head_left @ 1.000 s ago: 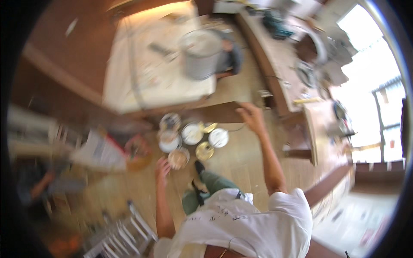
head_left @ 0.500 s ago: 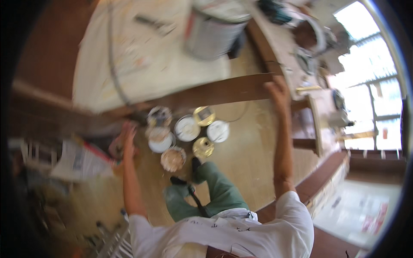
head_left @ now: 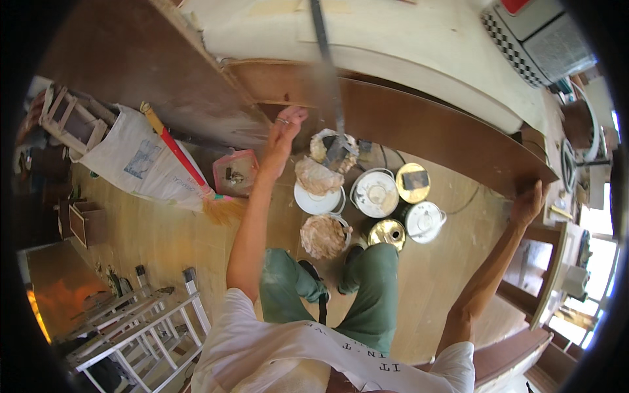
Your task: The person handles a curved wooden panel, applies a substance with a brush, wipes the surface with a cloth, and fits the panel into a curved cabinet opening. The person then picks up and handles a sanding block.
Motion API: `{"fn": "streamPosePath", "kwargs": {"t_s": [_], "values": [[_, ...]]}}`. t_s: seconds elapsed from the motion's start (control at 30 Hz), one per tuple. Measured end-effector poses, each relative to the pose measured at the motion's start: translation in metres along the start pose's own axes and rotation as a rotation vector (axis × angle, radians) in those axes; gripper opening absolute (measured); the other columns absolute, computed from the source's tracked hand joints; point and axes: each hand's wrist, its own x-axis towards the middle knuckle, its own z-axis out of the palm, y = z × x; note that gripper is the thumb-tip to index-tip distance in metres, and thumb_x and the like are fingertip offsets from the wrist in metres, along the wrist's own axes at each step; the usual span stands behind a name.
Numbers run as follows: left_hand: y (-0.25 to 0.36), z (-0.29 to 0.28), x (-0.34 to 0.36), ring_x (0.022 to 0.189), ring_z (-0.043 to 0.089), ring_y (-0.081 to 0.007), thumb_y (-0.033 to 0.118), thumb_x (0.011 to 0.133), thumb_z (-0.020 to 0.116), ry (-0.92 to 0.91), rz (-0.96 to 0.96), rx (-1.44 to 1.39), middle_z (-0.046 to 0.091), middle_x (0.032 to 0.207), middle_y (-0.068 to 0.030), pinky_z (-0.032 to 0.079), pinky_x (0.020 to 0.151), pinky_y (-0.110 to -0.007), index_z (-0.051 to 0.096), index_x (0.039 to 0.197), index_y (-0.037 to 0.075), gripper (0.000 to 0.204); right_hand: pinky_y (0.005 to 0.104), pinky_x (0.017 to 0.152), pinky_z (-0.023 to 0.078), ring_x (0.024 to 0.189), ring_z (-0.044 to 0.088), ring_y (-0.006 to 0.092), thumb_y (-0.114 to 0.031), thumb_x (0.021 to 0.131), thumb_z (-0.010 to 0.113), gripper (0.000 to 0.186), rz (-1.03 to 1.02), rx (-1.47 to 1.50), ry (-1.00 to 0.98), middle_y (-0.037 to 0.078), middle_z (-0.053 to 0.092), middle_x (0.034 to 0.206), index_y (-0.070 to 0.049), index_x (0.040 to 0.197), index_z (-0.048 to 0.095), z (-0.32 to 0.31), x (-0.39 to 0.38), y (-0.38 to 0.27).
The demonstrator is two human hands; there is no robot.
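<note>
A long brown board [head_left: 419, 124] runs crosswise in front of me, below the edge of a cream-white surface [head_left: 419, 62]. My right hand [head_left: 529, 202] grips its right end, fingers bent round the end edge. Toward the board's left end, my left hand [head_left: 283, 136], with a ring on one finger, has its bent fingers at the lower edge; part of the grip is hidden. A dark strip [head_left: 327, 72], blurred, hangs across the board just right of that hand. Beneath the board stand several cans and buckets, among them a white-lidded bucket [head_left: 375, 193] and a gold can [head_left: 413, 183].
A red-handled broom [head_left: 180, 154] leans over a white sack [head_left: 134, 157] at the left, beside a pink dustpan [head_left: 236, 171]. An aluminium ladder [head_left: 141, 327] is at the lower left. A brown panel [head_left: 151, 72] rises at the upper left; a wooden frame [head_left: 544, 275] stands right.
My view has swung, and the scene is sharper. My left hand has come up to the board's lower edge from below it. The right hand stays at the board's right end.
</note>
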Motion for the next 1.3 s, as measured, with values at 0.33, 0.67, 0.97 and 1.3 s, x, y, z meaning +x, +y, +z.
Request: {"fn": "streamPosePath", "kwargs": {"t_s": [0.33,0.67,0.97,1.3], "values": [[0.007,0.003,-0.001,0.103,0.064,-0.0209,0.015,0.097,0.059,0.248,0.551,0.378,0.063,0.115,-0.0175,0.05,0.091,-0.032,0.053,0.127,-0.003,0.036,0.0345,0.102,0.04,0.112,0.057,0.0149,-0.013,0.097,0.06,0.035,-0.037,0.152,-0.058,0.006,0.061,0.123,-0.004,0.129,0.052,0.028,-0.03,0.099],[0.026,-0.005,0.005,0.099,0.062,-0.0264,0.017,0.086,0.071,0.524,0.754,0.552,0.059,0.116,-0.0196,0.051,0.086,-0.036,0.052,0.128,-0.003,0.05,0.0304,0.102,0.037,0.117,0.053,0.0152,-0.019,0.098,0.059,0.037,-0.22,0.079,-0.141,0.007,0.06,0.125,-0.002,0.131,0.054,0.112,-0.047,0.101],[0.027,0.013,-0.015,0.128,0.045,-0.0415,0.021,0.085,0.072,0.616,0.815,0.882,0.042,0.141,-0.0246,0.039,0.106,-0.043,0.045,0.138,-0.002,0.064,0.0316,0.1,0.038,0.112,0.055,0.0148,-0.019,0.098,0.059,0.036,-0.264,0.099,-0.117,0.006,0.061,0.122,-0.002,0.129,0.055,0.137,-0.054,0.105],[0.017,0.023,-0.019,0.139,0.031,-0.042,0.019,0.087,0.068,0.546,0.778,1.0,0.031,0.15,-0.0279,0.031,0.113,-0.045,0.04,0.144,0.0,0.066,0.0313,0.098,0.039,0.109,0.056,0.0148,-0.02,0.098,0.06,0.035,-0.295,0.114,-0.083,0.007,0.062,0.12,-0.001,0.127,0.056,0.141,-0.05,0.112]]}}
